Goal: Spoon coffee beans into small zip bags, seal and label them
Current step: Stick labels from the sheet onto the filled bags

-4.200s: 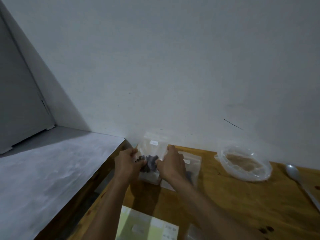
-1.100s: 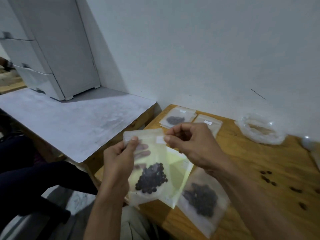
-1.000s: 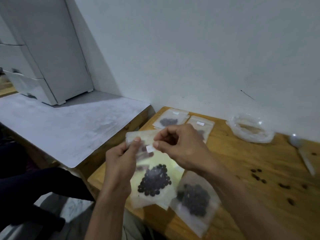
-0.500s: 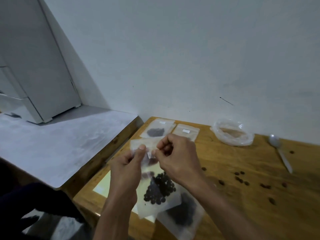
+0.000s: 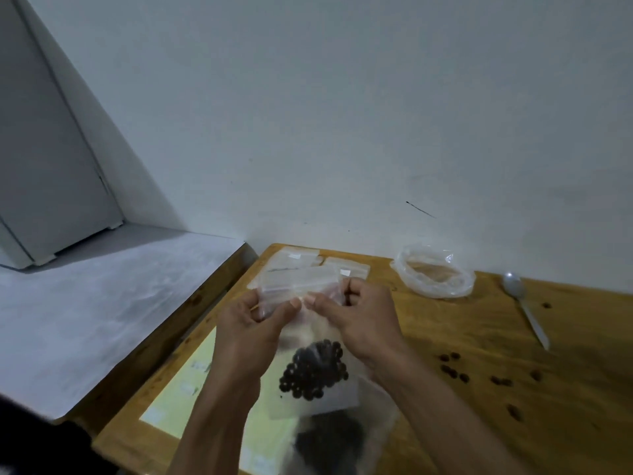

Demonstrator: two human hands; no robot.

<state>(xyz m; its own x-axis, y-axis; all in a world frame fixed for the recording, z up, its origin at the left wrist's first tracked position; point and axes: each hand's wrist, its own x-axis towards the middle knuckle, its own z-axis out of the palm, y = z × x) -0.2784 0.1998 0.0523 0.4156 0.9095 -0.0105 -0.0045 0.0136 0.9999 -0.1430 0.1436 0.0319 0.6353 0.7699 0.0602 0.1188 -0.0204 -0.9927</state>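
Zip bag (image 5: pixel 310 337): small, clear plastic, hanging upright above wooden table (image 5: pixel 479 354), dark coffee beans (image 5: pixel 313 370) clustering at bottom (upper half showing only bare plastic). Left hand (image 5: pixel 248 332) and right hand (image 5: pixel 358 320) pinching top strip, thumbs nearly meeting at centre. Second filled bag (image 5: pixel 329 440) lying beneath; spoon (image 5: pixel 524 306) lying far right.
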